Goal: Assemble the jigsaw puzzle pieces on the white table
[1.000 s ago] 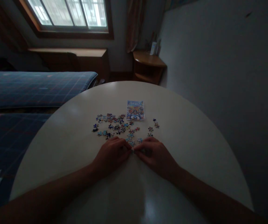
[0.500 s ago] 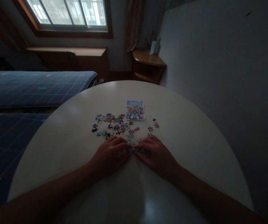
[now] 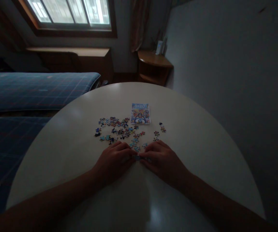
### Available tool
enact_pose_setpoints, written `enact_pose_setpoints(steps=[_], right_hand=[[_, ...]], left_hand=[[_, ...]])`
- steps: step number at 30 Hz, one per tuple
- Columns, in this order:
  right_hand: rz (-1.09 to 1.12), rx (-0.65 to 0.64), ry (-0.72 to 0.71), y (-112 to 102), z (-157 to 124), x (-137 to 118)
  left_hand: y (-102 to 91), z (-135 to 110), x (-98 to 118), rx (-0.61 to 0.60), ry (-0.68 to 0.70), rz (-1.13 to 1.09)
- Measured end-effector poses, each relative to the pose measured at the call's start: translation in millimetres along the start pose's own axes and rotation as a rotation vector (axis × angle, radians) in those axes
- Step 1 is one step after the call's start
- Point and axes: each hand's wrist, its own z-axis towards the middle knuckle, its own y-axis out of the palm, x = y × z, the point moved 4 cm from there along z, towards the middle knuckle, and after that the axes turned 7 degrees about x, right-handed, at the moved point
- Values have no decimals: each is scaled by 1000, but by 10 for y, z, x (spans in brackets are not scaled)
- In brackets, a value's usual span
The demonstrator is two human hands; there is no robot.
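Observation:
My left hand (image 3: 116,158) and my right hand (image 3: 160,159) meet near the middle of the round table, fingertips close together. Between them is a small bluish stretch of joined jigsaw puzzle pieces (image 3: 137,157), with the fingers of both hands closed on its two sides. Most of it is covered by my fingers, so its full shape is hidden. Just beyond my fingertips lie a few light-blue loose pieces (image 3: 136,148). A larger spread of mixed pieces (image 3: 120,131) lies past my left hand, and several more pieces (image 3: 156,133) sit beyond my right hand.
A colourful picture sheet (image 3: 140,113) with a penguin lies behind the pieces on the pale round table (image 3: 201,154). To the left stands a bed with a blue plaid mattress (image 3: 39,90). A wall (image 3: 225,64) runs along the right, and a corner shelf (image 3: 154,60) is behind.
My right hand has shifted very slightly, its fingers drawing a little apart from the left hand's at the pieces. The loose pieces lie as before; the camera view has moved slightly.

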Motion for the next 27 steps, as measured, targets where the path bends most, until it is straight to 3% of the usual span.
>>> enact_pose_setpoints(steps=[18, 27], right_hand=[[16, -50, -7, -4, 26, 3], [21, -46, 26, -63, 25, 63]], left_hand=[[-20, 40, 25, -69, 23, 28], [-99, 35, -99, -10, -10, -80]])
